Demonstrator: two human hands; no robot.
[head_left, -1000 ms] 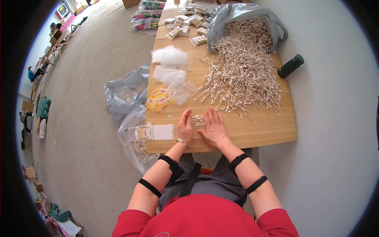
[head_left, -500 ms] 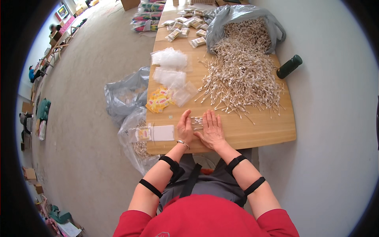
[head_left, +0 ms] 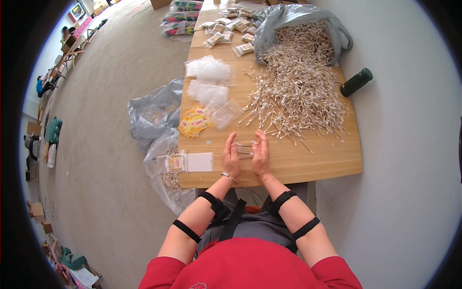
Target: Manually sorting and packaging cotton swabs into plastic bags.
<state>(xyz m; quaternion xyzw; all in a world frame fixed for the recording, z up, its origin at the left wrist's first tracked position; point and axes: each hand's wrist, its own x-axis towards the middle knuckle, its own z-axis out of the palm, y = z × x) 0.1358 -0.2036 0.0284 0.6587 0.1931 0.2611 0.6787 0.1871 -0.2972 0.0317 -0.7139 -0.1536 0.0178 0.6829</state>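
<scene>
A small row of cotton swabs lies crosswise on the wooden table, its ends between my two palms. My left hand stands on edge at the left ends, fingers stretched forward. Facing it, my right hand stands at the right ends in the same way, its fingers slightly curved. Neither hand is wrapped round the swabs; the outer tips are partly hidden by the palms. Left of my left hand is a white card or box beside a clear packet of swabs with a yellow label.
A large heap of loose swabs spills from a grey plastic bag. Clear bags and yellow labels lie at left, filled packets farther back. A dark green bottle stands by the right edge. Plastic bags hang beside the table.
My right hand was flat over the swabs; it has turned on edge and shifted to their right ends. The swabs now lie more evenly side by side. My left hand has moved slightly right.
</scene>
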